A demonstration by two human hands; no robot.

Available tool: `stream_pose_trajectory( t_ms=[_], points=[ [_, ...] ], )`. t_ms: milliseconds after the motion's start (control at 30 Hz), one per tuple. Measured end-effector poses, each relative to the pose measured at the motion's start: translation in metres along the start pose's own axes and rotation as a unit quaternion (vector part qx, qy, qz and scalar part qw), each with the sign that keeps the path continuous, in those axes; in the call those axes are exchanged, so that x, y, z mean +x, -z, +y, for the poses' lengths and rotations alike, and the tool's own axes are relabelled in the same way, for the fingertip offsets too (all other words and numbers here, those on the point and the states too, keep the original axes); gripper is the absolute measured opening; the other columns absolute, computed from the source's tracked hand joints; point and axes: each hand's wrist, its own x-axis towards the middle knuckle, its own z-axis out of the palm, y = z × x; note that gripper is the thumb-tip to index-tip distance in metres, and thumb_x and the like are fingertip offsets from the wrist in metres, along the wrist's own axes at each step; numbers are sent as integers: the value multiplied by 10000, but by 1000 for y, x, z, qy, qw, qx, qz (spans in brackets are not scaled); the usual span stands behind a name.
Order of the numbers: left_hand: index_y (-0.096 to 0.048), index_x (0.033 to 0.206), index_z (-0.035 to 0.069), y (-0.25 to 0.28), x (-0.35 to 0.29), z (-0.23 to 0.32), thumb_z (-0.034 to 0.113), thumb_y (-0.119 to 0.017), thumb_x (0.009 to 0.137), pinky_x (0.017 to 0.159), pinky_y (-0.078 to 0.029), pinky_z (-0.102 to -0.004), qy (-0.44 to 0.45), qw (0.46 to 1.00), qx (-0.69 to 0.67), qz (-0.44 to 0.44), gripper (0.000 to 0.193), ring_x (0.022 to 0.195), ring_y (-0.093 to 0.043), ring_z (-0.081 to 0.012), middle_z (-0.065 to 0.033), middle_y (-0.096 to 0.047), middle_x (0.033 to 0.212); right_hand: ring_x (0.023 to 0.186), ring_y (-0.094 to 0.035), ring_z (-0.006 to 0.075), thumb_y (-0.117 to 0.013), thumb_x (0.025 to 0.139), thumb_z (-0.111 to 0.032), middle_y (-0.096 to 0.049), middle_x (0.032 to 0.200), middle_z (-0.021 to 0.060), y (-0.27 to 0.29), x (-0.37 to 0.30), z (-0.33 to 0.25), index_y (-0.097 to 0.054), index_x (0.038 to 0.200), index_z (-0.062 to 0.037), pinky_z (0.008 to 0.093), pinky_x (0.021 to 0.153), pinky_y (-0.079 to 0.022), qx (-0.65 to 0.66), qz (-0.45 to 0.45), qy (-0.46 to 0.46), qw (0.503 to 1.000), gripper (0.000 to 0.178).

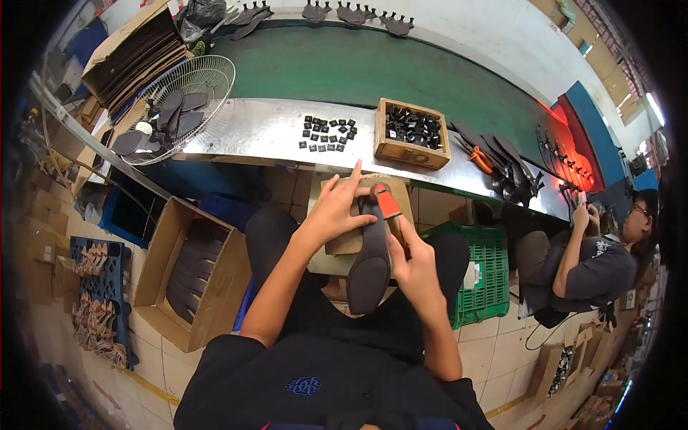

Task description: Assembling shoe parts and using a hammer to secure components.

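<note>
A dark shoe sole (pixel 370 261) with an orange-red tab at its top end is held over my lap. My left hand (pixel 340 208) grips its upper part, fingers curled over the top edge near the tab. My right hand (pixel 414 264) holds the sole's right side, thumb against its edge. Behind the sole sits a tan cardboard piece (pixel 344 242). On the metal bench (pixel 265 129) in front lie several small black square parts (pixel 328 134) and a wooden box (pixel 413 134) full of black pieces.
An open cardboard box of dark soles (pixel 188 269) stands at my left, a green plastic crate (pixel 484 276) at my right. A fan grille (pixel 179 107) holds soles. Orange pliers (pixel 480 159) and dark soles lie on the bench. A seated person (pixel 595 261) works at right. A green conveyor (pixel 373 68) runs behind.
</note>
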Motion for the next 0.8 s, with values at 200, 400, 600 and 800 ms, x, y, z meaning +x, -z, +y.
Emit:
stream_pose_trajectory(
  t_ms=[200, 400, 600, 800],
  points=[
    [11, 1608, 59, 9, 0, 3, 413, -776, 825, 1237, -156, -529, 61, 996, -18, -60, 1166, 1378, -470, -254, 34, -630, 1375, 640, -580, 116, -561, 1006, -74, -631, 812, 70, 52, 0, -85, -520, 1359, 86, 258, 557, -462, 250, 137, -103, 953, 390],
    [-543, 1430, 140, 3, 2, 6, 345, -762, 837, 1237, -138, -518, 59, 997, 19, -54, 664, 1436, -420, -257, -29, -636, 1367, 564, -526, 73, -569, 1011, -107, -624, 753, 27, 33, -3, -26, -556, 1386, -27, 239, 494, -422, 186, 28, -298, 936, 384],
    [-676, 1189, 41, -1, -17, 38, 113, -662, 919, 873, -536, -387, 8, 994, -112, 6, 279, 1012, -677, -340, -150, -687, 1077, 564, -520, 66, -563, 1017, -93, -665, 870, 78, 63, 21, -18, -559, 1361, 1, 238, 497, -436, 158, 77, -183, 967, 357],
    [-558, 865, -29, 42, -47, 122, 215, -627, 992, 671, -428, -341, -14, 939, -322, -121, 283, 717, -517, -244, -115, -512, 824, 827, -602, 338, -702, 904, -118, -620, 1013, 117, 39, 36, 58, -648, 1275, -76, 400, 736, -525, -187, -177, 28, 966, 377]
  ],
)
